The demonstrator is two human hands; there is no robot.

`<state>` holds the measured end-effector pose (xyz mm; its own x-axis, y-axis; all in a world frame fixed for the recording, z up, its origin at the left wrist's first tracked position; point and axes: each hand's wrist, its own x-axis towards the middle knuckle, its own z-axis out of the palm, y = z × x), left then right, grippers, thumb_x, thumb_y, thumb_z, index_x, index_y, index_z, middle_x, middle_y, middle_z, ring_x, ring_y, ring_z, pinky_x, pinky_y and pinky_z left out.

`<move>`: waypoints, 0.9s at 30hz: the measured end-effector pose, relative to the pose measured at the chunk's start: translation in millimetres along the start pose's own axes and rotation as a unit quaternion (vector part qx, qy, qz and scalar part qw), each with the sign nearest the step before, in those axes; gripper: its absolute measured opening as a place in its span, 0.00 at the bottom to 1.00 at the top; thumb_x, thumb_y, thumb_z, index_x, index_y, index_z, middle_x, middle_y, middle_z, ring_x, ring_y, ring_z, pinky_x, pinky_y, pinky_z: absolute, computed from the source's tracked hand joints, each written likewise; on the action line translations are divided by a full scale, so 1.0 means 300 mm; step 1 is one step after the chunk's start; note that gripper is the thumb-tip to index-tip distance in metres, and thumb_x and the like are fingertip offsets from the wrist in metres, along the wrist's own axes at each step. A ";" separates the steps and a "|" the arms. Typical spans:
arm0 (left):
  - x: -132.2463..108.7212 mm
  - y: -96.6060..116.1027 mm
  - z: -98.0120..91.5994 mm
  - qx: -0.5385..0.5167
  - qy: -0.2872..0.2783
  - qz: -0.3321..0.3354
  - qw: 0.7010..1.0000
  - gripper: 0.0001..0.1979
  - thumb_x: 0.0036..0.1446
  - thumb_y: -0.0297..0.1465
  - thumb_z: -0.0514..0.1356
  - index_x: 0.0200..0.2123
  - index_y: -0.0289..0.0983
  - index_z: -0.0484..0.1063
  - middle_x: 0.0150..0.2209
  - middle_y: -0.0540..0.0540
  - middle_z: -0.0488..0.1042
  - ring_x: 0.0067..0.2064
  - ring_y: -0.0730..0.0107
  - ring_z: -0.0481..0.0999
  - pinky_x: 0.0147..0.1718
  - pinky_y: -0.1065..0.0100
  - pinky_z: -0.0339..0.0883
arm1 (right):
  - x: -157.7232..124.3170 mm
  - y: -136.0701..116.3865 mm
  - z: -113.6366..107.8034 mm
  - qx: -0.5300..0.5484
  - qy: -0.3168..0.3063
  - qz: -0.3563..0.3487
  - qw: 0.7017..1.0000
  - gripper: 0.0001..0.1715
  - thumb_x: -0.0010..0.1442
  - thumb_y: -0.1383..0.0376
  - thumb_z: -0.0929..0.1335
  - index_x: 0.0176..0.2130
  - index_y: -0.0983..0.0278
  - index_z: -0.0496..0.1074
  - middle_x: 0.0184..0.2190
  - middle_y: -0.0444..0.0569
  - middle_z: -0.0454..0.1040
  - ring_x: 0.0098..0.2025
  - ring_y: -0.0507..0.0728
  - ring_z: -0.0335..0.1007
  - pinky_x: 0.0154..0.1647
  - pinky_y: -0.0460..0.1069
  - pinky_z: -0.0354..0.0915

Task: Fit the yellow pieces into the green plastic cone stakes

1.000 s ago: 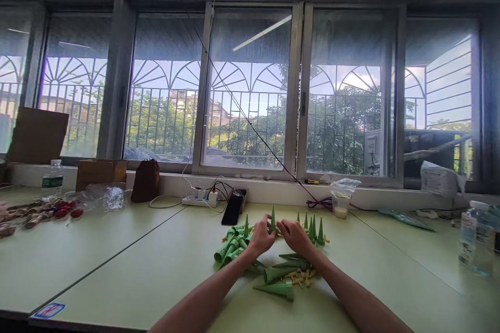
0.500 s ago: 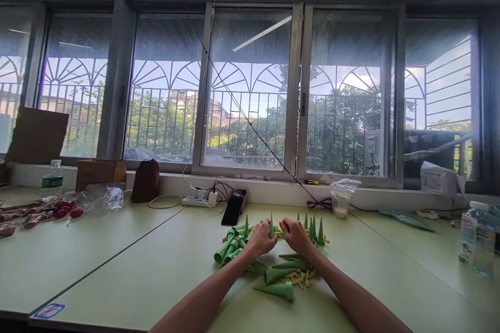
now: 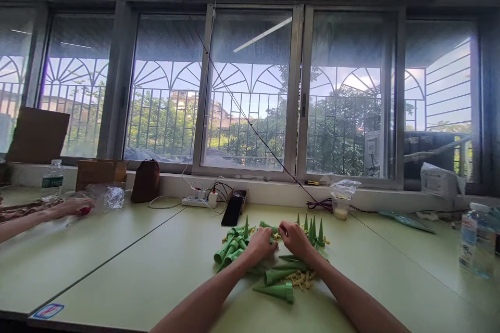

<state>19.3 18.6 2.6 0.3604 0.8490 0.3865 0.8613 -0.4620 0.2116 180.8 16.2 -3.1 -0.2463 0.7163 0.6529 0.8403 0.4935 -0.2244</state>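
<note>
My left hand is closed around a green plastic cone, which lies tilted on its side with the wide open end to the left. Its narrow end runs toward my right hand, whose fingers are pinched together; what they hold, if anything, is hidden. Left of my hands is a heap of green cones. Several upright cones stand beyond my right hand, small yellow pieces near their bases. Between my forearms lie a loose green cone and a pile of small yellow plastic pieces.
A phone leans near a power strip at the sill. Behind my right hand stands a plastic cup, with a water bottle far right. At the far left, another person's hand reaches over red items.
The green cone at my left hand has gone from upright to tilted sideways. My right hand has barely moved. Another person's arm has come in at the far left.
</note>
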 end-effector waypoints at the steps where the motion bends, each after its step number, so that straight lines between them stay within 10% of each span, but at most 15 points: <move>1: 0.000 -0.002 0.002 -0.002 0.000 0.003 1.000 0.13 0.52 0.36 0.60 0.40 0.37 0.74 0.42 0.40 0.77 0.47 0.55 0.74 0.43 0.64 0.62 | 0.000 -0.001 -0.001 -0.005 -0.002 -0.001 1.000 0.11 0.65 0.68 0.62 0.31 0.64 0.69 0.27 0.47 0.74 0.30 0.52 0.68 0.29 0.44 0.50; 27: -0.006 0.031 -0.026 -0.033 0.075 0.009 0.997 0.09 0.55 0.29 0.54 0.34 0.38 0.75 0.35 0.44 0.77 0.39 0.63 0.75 0.34 0.69 0.59 | 0.002 0.030 0.051 0.019 -0.095 -0.074 0.993 0.16 0.65 0.71 0.60 0.30 0.67 0.73 0.30 0.51 0.76 0.33 0.53 0.68 0.36 0.45 0.57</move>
<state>23.9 10.9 10.9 0.3141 0.7941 0.5204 0.8274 -0.4977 0.2601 180.8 28.6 -16.0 -0.4557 0.7129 0.5330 0.7699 0.6162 -0.1661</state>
